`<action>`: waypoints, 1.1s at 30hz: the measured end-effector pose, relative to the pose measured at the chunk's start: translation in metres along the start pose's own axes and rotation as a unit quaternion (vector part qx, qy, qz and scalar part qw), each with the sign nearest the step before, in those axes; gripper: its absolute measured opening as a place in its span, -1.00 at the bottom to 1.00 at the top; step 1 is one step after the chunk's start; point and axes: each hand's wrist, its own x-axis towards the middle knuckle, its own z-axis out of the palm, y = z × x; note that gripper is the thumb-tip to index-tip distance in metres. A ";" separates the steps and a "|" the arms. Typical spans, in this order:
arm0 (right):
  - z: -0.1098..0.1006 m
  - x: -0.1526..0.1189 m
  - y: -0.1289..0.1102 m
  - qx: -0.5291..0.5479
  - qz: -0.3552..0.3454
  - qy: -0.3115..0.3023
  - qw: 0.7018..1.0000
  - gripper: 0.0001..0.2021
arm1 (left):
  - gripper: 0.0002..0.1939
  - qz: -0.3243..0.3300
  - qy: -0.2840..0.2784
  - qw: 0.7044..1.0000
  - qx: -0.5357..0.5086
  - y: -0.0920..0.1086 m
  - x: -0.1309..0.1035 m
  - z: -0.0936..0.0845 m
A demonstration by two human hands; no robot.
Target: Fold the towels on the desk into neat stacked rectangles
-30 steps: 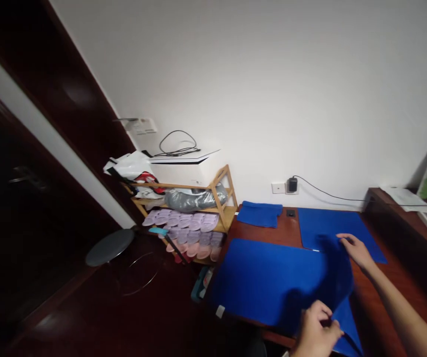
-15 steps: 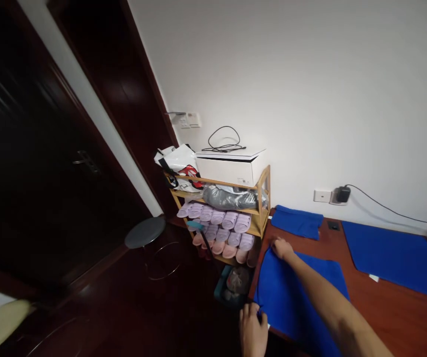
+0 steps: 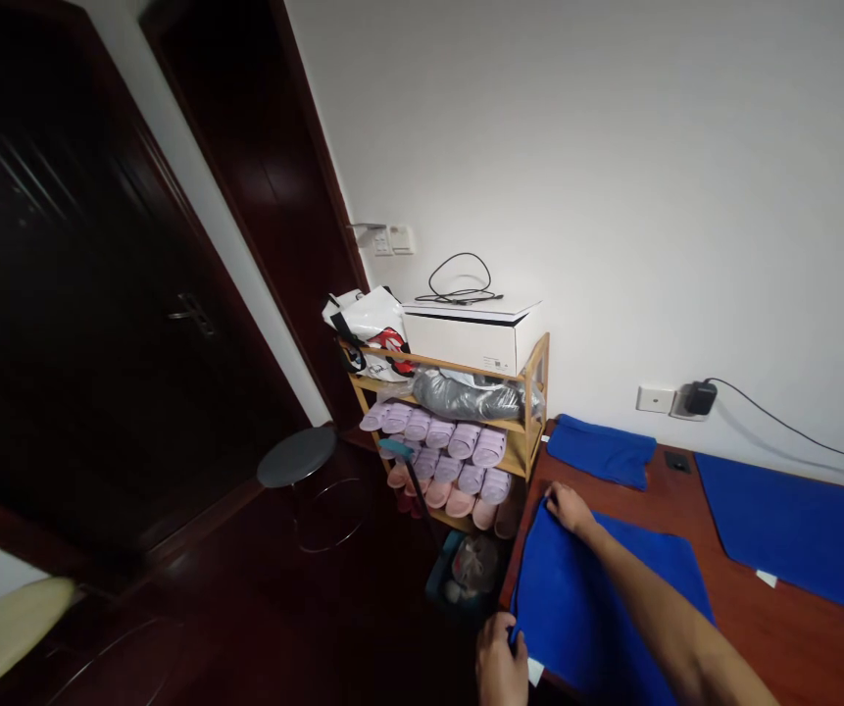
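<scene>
A blue cloth (image 3: 583,588) lies spread on the reddish-brown table (image 3: 760,632), its left edge along the table's edge. My left hand (image 3: 501,662) pinches the near left corner, close to a white tag (image 3: 535,672). At the far left corner, my right hand (image 3: 569,507) has its fingers closed on the same cloth, its forearm crossing above the fabric. A smaller-looking folded blue cloth (image 3: 602,449) rests by the wall. Another blue cloth (image 3: 804,529) with a white label lies flat to the right.
Beside the table stands a wooden rack (image 3: 535,422) with several slippers, a white box (image 3: 462,338) and a printed bag (image 3: 373,328). A round stool (image 3: 296,457) is on the floor to the left. A black plug (image 3: 701,397) sits in the wall socket.
The view has shifted slightly, moving the scene right and down. Both hands keep hold of the same cloth corners, and its left edge looks straighter now.
</scene>
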 end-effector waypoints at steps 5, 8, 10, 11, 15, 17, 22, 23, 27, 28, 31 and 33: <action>-0.049 -0.026 0.006 0.066 -0.089 0.009 0.994 -0.69 | -0.62 -0.056 -0.074 0.995 -0.041 0.012 0.008 -0.023; -0.098 -0.061 0.012 0.086 -0.135 0.009 0.987 -0.70 | -0.71 -0.052 -0.100 0.991 -0.068 0.023 0.014 -0.039; -0.132 -0.092 0.014 0.110 -0.151 0.023 0.982 -0.65 | -0.78 -0.032 -0.096 0.989 -0.109 0.033 0.018 -0.052; -0.148 -0.109 0.015 0.123 -0.151 0.031 0.980 -0.63 | -0.79 -0.018 -0.091 0.987 -0.132 0.039 0.021 -0.060; -0.201 -0.172 0.022 0.167 -0.108 0.050 0.979 -0.58 | -0.84 0.063 -0.086 0.974 -0.199 0.076 0.030 -0.097; -0.219 -0.200 0.027 0.185 -0.094 0.069 0.976 -0.58 | -0.81 0.099 -0.082 0.967 -0.221 0.098 0.032 -0.116; -0.250 -0.256 0.033 0.198 -0.077 0.111 0.971 -0.57 | -0.74 0.175 -0.083 0.949 -0.247 0.148 0.027 -0.160; -0.255 -0.267 0.033 0.197 -0.078 0.116 0.970 -0.56 | -0.72 0.184 -0.094 0.947 -0.247 0.157 0.026 -0.169; -0.282 -0.307 0.027 0.186 -0.082 0.157 0.966 -0.50 | -0.66 0.207 -0.140 0.932 -0.261 0.188 0.024 -0.208; -0.288 -0.317 0.024 0.180 -0.085 0.170 0.965 -0.50 | -0.65 0.215 -0.156 0.927 -0.264 0.195 0.024 -0.217; -0.307 -0.346 0.015 0.160 -0.103 0.206 0.960 -0.54 | -0.64 0.239 -0.221 0.908 -0.263 0.215 0.027 -0.240; -0.315 -0.362 0.010 0.154 -0.112 0.228 0.955 -0.57 | -0.63 0.252 -0.251 0.899 -0.257 0.227 0.030 -0.248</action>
